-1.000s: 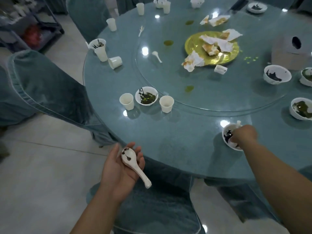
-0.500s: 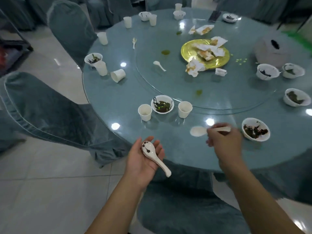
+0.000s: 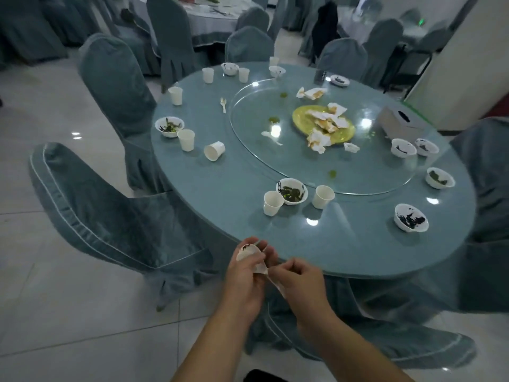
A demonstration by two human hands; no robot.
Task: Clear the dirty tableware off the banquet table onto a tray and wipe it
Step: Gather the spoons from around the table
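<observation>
Below the near edge of the round blue table (image 3: 344, 244), my left hand (image 3: 243, 279) lies palm up and cups white soup spoons (image 3: 252, 257); the top one has dark residue in its bowl. My right hand (image 3: 298, 281) pinches the handle end of a spoon and lays it onto the one in my left palm. Dirty white bowls stand near the table's rim: one between two paper cups (image 3: 292, 191), one at the right front (image 3: 411, 217), others farther right (image 3: 440, 177). A yellow plate (image 3: 340, 133) with crumpled stained napkins sits on the glass turntable (image 3: 358, 172).
Several paper cups stand on the left side, and one lies tipped over (image 3: 214, 151). A loose spoon (image 3: 271, 137) lies on the turntable and a tissue box (image 3: 400, 124) at the right. Covered chairs (image 3: 110, 210) ring the table. Other tables stand behind.
My right hand lifted a spoon from the bowl at the right front, carried it left off the table and brought it onto the spoon in my left palm. The view pulled back.
</observation>
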